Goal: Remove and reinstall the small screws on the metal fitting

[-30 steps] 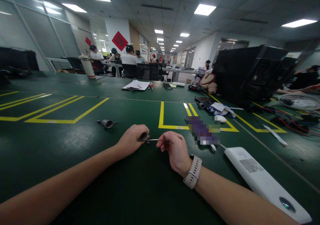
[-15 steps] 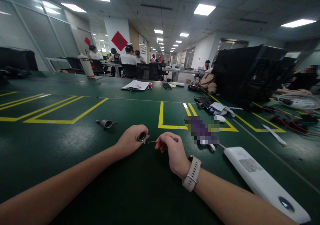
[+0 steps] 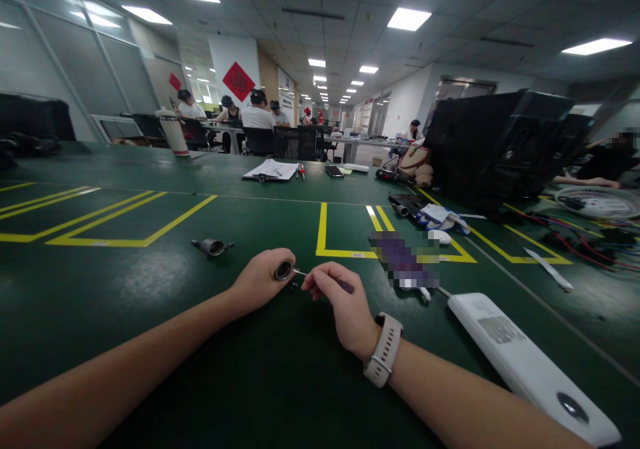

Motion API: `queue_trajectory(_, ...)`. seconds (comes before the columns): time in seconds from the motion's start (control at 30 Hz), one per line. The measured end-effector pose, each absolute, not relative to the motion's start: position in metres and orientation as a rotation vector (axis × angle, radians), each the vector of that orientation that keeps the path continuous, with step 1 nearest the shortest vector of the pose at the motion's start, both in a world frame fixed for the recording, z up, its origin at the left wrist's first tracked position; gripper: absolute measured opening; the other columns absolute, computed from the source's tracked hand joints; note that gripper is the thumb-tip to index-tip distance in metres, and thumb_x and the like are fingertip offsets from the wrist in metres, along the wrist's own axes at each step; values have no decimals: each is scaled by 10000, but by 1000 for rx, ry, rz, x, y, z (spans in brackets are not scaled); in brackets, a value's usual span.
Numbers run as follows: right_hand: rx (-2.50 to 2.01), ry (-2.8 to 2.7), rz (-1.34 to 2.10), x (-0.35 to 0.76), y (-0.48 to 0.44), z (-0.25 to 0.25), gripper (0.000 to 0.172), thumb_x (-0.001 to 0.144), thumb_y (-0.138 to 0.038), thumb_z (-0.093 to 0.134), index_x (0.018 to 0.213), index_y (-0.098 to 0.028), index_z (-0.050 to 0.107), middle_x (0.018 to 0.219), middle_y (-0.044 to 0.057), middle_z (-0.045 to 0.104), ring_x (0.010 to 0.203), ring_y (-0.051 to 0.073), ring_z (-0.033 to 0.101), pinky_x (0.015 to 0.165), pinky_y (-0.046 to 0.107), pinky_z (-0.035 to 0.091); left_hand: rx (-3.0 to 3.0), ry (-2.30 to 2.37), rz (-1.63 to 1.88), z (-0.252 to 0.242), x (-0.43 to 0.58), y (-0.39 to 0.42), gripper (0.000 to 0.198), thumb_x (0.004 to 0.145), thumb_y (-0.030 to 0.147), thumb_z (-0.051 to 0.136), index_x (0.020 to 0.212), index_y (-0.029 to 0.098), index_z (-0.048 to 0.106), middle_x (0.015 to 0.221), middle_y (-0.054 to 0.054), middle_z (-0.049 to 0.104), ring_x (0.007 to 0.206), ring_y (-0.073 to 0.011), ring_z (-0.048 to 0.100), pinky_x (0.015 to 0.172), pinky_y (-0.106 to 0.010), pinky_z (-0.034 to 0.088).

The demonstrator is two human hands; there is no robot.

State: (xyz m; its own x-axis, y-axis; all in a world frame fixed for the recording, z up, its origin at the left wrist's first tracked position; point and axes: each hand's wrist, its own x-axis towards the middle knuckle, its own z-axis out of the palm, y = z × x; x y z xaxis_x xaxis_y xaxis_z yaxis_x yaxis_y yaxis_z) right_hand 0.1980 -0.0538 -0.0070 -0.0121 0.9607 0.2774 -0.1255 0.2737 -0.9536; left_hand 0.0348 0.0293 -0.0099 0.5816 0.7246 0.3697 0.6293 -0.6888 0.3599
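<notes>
My left hand (image 3: 263, 276) is closed round a round metal connector (image 3: 283, 271), its hollow open end facing me. Between the fingers of my right hand (image 3: 340, 296) is a thin screwdriver with a dark purple handle (image 3: 346, 286). Its slim shaft (image 3: 300, 272) points left and reaches the side of the connector; whether the tip sits in a screw I cannot tell. A few tiny dark parts (image 3: 293, 287) lie on the green table just below the shaft. A second metal connector (image 3: 213, 246) rests on its side, left of my left hand.
Right of my hands lie a phone with a blurred screen (image 3: 403, 259) and a white power bank (image 3: 533, 362) on a cable. Farther back are a clipboard with papers (image 3: 271, 170), a white bottle (image 3: 174, 134), a glove (image 3: 443, 218) and a large black case (image 3: 495, 146). Yellow tape (image 3: 323, 232) marks the table.
My right hand has tilted and shifted slightly left, so the screwdriver's shaft now slopes up to the connector and more of its handle shows. My left hand has barely moved.
</notes>
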Motion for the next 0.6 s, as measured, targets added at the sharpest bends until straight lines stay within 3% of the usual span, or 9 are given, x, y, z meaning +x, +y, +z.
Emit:
queue_trajectory(0.33, -982, -1561, 814, 192, -59, -1, 150, 837, -225, 512, 801, -204, 657, 812, 25, 624, 805, 168, 562, 761, 302, 409, 2562, 1132, 791, -11, 37, 29, 150, 757, 289, 504, 656, 180, 478, 626, 18, 514, 595, -137, 491, 543, -243, 370)
queue_trajectory(0.6, -1032, -1382, 1061, 195, -56, 0, 198, 827, -249, 520, 734, -188, 683, 776, 23, 647, 794, 171, 584, 741, 294, 421, 2578, 1147, 811, -11, 35, 28, 128, 779, 254, 492, 674, 182, 482, 626, 24, 517, 587, -129, 495, 529, -233, 373)
